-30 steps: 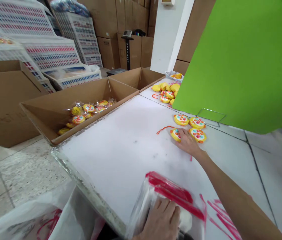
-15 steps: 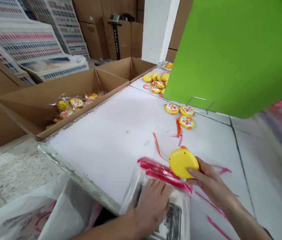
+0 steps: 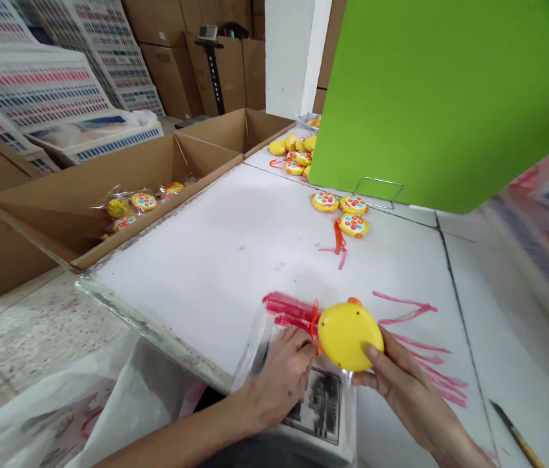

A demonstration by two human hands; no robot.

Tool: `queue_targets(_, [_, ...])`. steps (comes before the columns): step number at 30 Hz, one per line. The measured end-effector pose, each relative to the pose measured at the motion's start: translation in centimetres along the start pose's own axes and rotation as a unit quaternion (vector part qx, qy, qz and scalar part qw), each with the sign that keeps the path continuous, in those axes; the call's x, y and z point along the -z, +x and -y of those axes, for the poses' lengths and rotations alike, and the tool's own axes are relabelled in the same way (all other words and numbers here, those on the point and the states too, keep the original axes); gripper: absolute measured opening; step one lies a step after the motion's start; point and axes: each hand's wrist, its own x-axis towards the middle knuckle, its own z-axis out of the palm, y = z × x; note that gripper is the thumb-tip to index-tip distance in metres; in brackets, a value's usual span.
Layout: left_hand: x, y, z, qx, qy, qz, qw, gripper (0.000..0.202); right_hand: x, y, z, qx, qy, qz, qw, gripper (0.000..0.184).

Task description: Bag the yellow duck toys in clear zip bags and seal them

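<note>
A yellow oval plastic toy (image 3: 347,338) is in my right hand (image 3: 395,380), its plain side with small holes facing up and my thumb on its edge. From it hangs an orange cord (image 3: 314,318) on the left side. My left hand (image 3: 286,370) lies on a stack of clear plastic bags (image 3: 345,422) with red strips (image 3: 286,309) along the top. Its fingers are curled close together beside the cord. What they pinch, if anything, is hidden. Under the plastic shows a dark printed panel (image 3: 320,406).
Three patterned yellow toys (image 3: 353,225) lie ahead, with a heap of more (image 3: 298,156) behind. An open carton (image 3: 210,162) at left holds bagged toys (image 3: 144,201). A green board (image 3: 430,97) stands at right. Pink strips (image 3: 405,309) and a knife (image 3: 515,429) lie on the table.
My right hand has brought the toy slightly down and left, towards my left hand. The orange cord now hangs by my left fingers. The view has shifted, and the knife has come into sight.
</note>
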Motion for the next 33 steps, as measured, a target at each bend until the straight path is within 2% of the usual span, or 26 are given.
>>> queue_targets(3, [0.4,-0.3,-0.3,-0.052,0.052,0.014,0.997,0.022,-1.0,0.9,-0.1,0.046,-0.101,-0.018,0.994,0.040])
queue_targets(6, [1.3,-0.5,-0.5,-0.103,0.084,0.011,0.991,0.021,-1.5,1.3,-0.7,0.078,-0.271,0.025,0.959,0.042])
queue_targets(8, [2.3,-0.7,-0.4,-0.112,0.092,-0.018,0.989,0.022,-1.4,1.4,-1.2,0.094,-0.349,0.053,0.931,0.042])
queue_targets(11, [4.4,-0.9,0.0,-0.097,0.083,-0.055,0.990,0.021,-1.0,1.4,-1.7,0.109,-0.404,0.037,0.907,0.044])
queue_targets(13, [6.1,-1.0,0.3,-0.061,0.045,-0.086,0.993,0.013,-0.7,1.4,-1.8,0.127,-0.414,0.014,0.901,0.045])
queue_targets(14, [6.9,-1.0,0.5,-0.024,0.016,-0.101,0.994,0.011,-0.6,1.3,-1.8,0.138,-0.417,0.006,0.898,0.045])
queue_targets(16, [7.9,-1.0,0.8,0.096,-0.060,-0.106,0.988,0.015,-0.4,1.3,-1.8,0.154,-0.428,0.001,0.890,0.045])
queue_targets(18, [8.2,-1.0,1.0,0.210,-0.159,-0.053,0.963,0.020,-0.4,1.3,-1.7,0.159,-0.444,0.004,0.882,0.045])
queue_targets(20, [7.6,-0.8,1.1,0.262,-0.263,0.006,0.928,0.021,-0.6,1.3,-1.6,0.170,-0.460,0.009,0.871,0.045])
queue_targets(21, [7.1,-0.6,1.2,0.267,-0.307,0.018,0.913,0.021,-0.7,1.4,-1.5,0.180,-0.469,0.015,0.864,0.044])
queue_targets(23, [6.2,-0.2,1.3,0.269,-0.360,0.008,0.893,0.019,-1.1,1.4,-0.9,0.197,-0.491,0.040,0.848,0.042])
queue_targets(26, [5.6,0.5,1.0,0.266,-0.383,-0.012,0.885,0.021,-1.9,1.6,0.0,0.187,-0.530,0.140,0.815,0.031])
queue_targets(28, [5.7,0.9,0.7,0.260,-0.395,-0.005,0.881,0.027,-2.3,1.8,0.3,0.187,-0.570,0.188,0.777,0.027])
queue_targets(29, [5.8,1.0,0.6,0.257,-0.399,-0.001,0.880,0.029,-2.5,1.9,0.3,0.196,-0.593,0.184,0.759,0.027])
queue_targets(31, [6.0,1.1,0.4,0.253,-0.388,0.005,0.886,0.027,-2.8,2.2,0.1,0.229,-0.619,0.136,0.739,0.025])
queue_targets(33, [6.0,1.0,0.4,0.250,-0.366,0.020,0.896,0.021,-3.2,2.5,-0.3,0.268,-0.606,0.081,0.745,0.020])
